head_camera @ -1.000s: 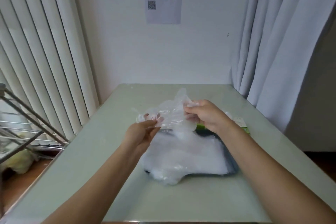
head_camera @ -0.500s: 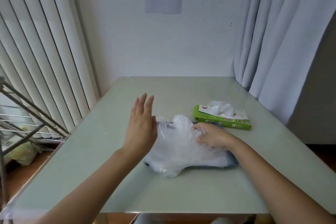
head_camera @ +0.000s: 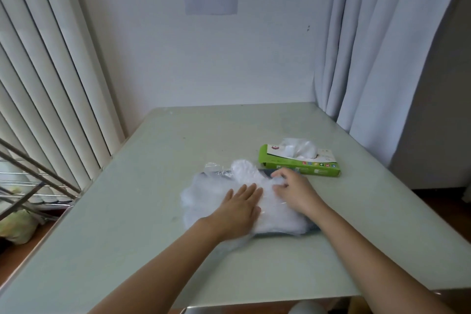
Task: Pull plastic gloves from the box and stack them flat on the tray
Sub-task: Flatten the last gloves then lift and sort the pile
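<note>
Head view: gloves point(head_camera: 204, 194) hide most of tray point(head_camera: 275, 234).

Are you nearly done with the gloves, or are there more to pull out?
Done: a pile of gloves already lies on the dark tray. In hand: the left hand presses flat on the pile and the right hand rests on it with bent fingers. Left: another glove pokes out of the green box, so there are more to pull. I can't see how many.

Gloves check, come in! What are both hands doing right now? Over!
Left hand flat, pressing glove pile on tray. Right hand curled on pile, grip unclear. Box beside tray, next glove poking out. Nothing in the way.
</note>
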Tool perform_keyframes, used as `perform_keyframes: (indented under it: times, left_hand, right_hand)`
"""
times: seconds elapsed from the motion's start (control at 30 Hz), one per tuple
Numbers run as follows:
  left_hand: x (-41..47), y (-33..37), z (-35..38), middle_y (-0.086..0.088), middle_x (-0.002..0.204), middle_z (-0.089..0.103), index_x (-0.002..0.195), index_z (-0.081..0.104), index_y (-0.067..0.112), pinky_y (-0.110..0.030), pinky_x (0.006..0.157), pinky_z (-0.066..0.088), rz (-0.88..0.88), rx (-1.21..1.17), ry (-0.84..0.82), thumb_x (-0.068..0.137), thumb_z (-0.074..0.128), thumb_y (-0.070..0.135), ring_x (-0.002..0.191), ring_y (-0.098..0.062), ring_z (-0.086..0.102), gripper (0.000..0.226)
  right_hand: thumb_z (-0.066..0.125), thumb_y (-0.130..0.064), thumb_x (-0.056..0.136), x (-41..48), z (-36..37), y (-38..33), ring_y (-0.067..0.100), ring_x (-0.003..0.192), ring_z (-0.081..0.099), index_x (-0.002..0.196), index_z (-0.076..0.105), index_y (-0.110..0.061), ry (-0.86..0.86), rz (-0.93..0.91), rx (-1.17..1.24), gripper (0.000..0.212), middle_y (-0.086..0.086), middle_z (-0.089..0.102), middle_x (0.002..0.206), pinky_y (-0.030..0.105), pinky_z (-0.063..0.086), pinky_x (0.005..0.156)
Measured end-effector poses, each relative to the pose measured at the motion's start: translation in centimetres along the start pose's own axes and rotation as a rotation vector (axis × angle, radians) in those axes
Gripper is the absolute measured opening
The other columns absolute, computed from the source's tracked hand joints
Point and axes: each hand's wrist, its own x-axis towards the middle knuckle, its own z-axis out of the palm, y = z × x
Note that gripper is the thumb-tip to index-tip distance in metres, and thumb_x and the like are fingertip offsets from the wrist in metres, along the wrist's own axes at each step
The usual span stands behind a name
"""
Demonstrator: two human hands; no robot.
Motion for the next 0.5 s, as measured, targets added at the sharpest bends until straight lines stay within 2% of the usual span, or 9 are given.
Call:
perform_keyframes:
  times: [0.07, 0.13, 0.2, 0.23, 0.27, 0.3, 0.37, 0.43, 0.5]
  left_hand:
    - [0.0, -0.2, 0.1, 0.004, 0.162, -0.006, 0.155, -0.001, 0.026, -0.050, 0.117, -0.005, -0.017, 0.010, -0.027, 0.104, 0.017, 0.037, 0.149, -0.019, -0.007, 0.054]
    - [0.0, -0.2, 0.2, 0.007, 0.161, -0.009, 0.154, -0.002, 0.032, -0.056, 0.116, -0.008, -0.027, 0.015, -0.047, 0.104, 0.016, 0.042, 0.148, -0.019, -0.011, 0.054]
    - [0.1, -0.2, 0.2, 0.007, 0.161, -0.010, 0.153, -0.003, 0.033, -0.057, 0.115, -0.009, -0.029, 0.017, -0.054, 0.103, 0.016, 0.044, 0.148, -0.020, -0.013, 0.055]
    - [0.1, -0.2, 0.2, 0.007, 0.161, -0.011, 0.153, -0.003, 0.032, -0.058, 0.115, -0.009, -0.030, 0.015, -0.052, 0.103, 0.016, 0.044, 0.148, -0.021, -0.013, 0.055]
    - [0.1, -0.2, 0.2, 0.006, 0.161, -0.011, 0.154, -0.003, 0.030, -0.058, 0.115, -0.009, -0.030, 0.015, -0.048, 0.103, 0.016, 0.044, 0.148, -0.021, -0.013, 0.056]
    - [0.1, -0.2, 0.2, 0.005, 0.161, -0.011, 0.154, -0.002, 0.027, -0.058, 0.115, -0.008, -0.027, 0.013, -0.040, 0.103, 0.017, 0.043, 0.148, -0.022, -0.013, 0.057]
    - [0.0, -0.2, 0.3, 0.004, 0.161, -0.012, 0.154, -0.005, 0.022, -0.055, 0.116, -0.008, -0.018, 0.005, -0.021, 0.103, 0.018, 0.044, 0.148, -0.020, -0.014, 0.061]
    - [-0.1, -0.5, 0.5, 0.005, 0.161, -0.014, 0.153, -0.012, 0.022, -0.049, 0.118, -0.009, -0.017, -0.007, -0.008, 0.102, 0.018, 0.048, 0.147, -0.015, -0.015, 0.065]
    - [-0.3, -1.1, 0.6, 0.003, 0.161, -0.014, 0.152, -0.013, 0.021, -0.042, 0.119, -0.010, -0.032, -0.001, -0.004, 0.099, 0.020, 0.056, 0.147, -0.012, -0.016, 0.071]
  right_hand:
    - [0.058, -0.011, 0.090, 0.1, -1.3, 0.6, 0.022, 0.087, 0.063, 0.110, 0.062, -0.013, 0.128, 0.081, -0.052, 0.020, 0.008, 0.067, 0.101, 0.022, 0.043, 0.067]
    - [0.056, -0.013, 0.092, -0.2, -2.5, 0.6, 0.027, 0.093, 0.062, 0.108, 0.061, -0.012, 0.278, 0.089, -0.190, 0.017, 0.008, 0.066, 0.101, 0.031, 0.045, 0.073]
    - [0.057, -0.011, 0.090, -0.8, -2.5, -0.5, 0.026, 0.094, 0.061, 0.109, 0.061, -0.010, 0.368, -0.095, -0.179, 0.019, 0.007, 0.062, 0.104, 0.035, 0.047, 0.079]
    - [0.057, -0.009, 0.090, -1.1, -2.1, -1.2, 0.025, 0.097, 0.061, 0.111, 0.062, -0.009, 0.322, -0.225, -0.141, 0.022, 0.007, 0.061, 0.108, 0.036, 0.047, 0.085]
    - [0.056, -0.010, 0.092, -1.5, -1.3, -1.8, 0.022, 0.106, 0.060, 0.118, 0.061, -0.010, 0.198, -0.326, -0.106, 0.026, 0.006, 0.060, 0.116, 0.035, 0.046, 0.093]
    - [0.052, -0.014, 0.096, -2.0, -0.3, -2.2, 0.018, 0.118, 0.054, 0.130, 0.054, -0.013, 0.025, -0.363, -0.075, 0.034, 0.003, 0.056, 0.129, 0.032, 0.041, 0.101]
    - [0.043, -0.026, 0.101, -2.7, 1.5, -2.1, 0.011, 0.138, 0.034, 0.149, 0.027, -0.022, -0.273, -0.286, -0.044, 0.051, -0.004, 0.035, 0.152, 0.025, 0.027, 0.113]
    - [0.036, -0.034, 0.103, -2.5, 2.2, -1.1, 0.006, 0.146, 0.012, 0.153, 0.011, -0.027, -0.353, -0.248, -0.121, 0.056, -0.007, 0.015, 0.159, 0.021, 0.013, 0.114]
    - [0.030, -0.042, 0.103, -2.2, 2.1, -0.3, 0.002, 0.145, -0.006, 0.153, 0.005, -0.027, -0.371, -0.291, -0.326, 0.059, -0.008, -0.001, 0.161, 0.021, 0.000, 0.115]
